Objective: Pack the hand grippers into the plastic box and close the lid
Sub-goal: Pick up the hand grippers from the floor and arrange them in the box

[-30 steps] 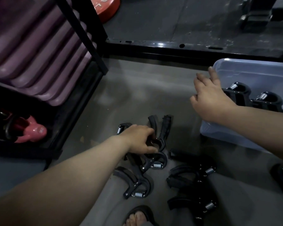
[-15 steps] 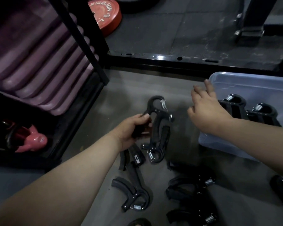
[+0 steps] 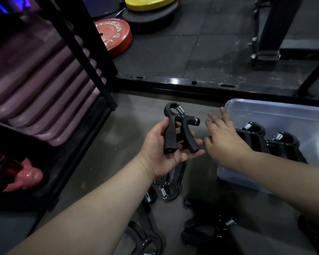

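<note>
While left hand [image 3: 166, 151] holds one gripper [image 3: 179, 129], two boxed grippers [image 3: 269, 144]

Head view, angled down, close above floor [image 3: 129, 111]

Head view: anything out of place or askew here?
Nothing stands out. Loose grippers lie scattered on the floor awaiting packing; the left hand holds one gripper; two sit in the box.

Grey floor [image 3: 136, 111] with clear plastic box [image 3: 276, 111], loose black hand grippers [image 3: 166, 190] beside it.
</note>
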### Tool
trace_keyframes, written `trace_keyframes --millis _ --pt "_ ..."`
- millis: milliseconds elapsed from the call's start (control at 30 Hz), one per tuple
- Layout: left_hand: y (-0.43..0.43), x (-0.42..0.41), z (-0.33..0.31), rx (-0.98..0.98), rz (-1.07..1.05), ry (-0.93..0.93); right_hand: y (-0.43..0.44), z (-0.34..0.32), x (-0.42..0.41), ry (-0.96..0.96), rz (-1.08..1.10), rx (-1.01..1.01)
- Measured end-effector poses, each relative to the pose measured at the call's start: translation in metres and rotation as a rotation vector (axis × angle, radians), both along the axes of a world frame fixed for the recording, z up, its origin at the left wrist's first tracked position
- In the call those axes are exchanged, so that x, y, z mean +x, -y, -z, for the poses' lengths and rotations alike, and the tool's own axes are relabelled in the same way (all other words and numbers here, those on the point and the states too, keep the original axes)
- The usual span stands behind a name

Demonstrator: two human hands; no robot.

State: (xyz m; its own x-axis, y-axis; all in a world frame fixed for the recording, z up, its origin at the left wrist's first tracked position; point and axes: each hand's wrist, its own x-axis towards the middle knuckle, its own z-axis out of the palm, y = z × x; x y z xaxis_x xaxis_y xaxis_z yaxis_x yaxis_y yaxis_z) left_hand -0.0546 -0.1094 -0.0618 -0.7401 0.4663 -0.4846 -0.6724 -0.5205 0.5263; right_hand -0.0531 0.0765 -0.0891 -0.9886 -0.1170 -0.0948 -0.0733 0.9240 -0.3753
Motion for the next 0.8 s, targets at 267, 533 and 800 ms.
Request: trace_keyframes --millis 267,533,800 --pt "-0.036 0.001 -0.006 -0.514 -0.024 -0.38 -0.009 -0.001 -0.002 0.023 -0.052 -0.073" --pt "-0.073 0.004 -0.008 -0.894 0.04 -0.586 -0.018 -0.012 0.005 -0.023 0.238 -0.898" --pt "-0.095 0.006 0.004 -1.062 0.092 -0.736 -0.034 -0.024 0.02 0.016 0.469 -1.252"
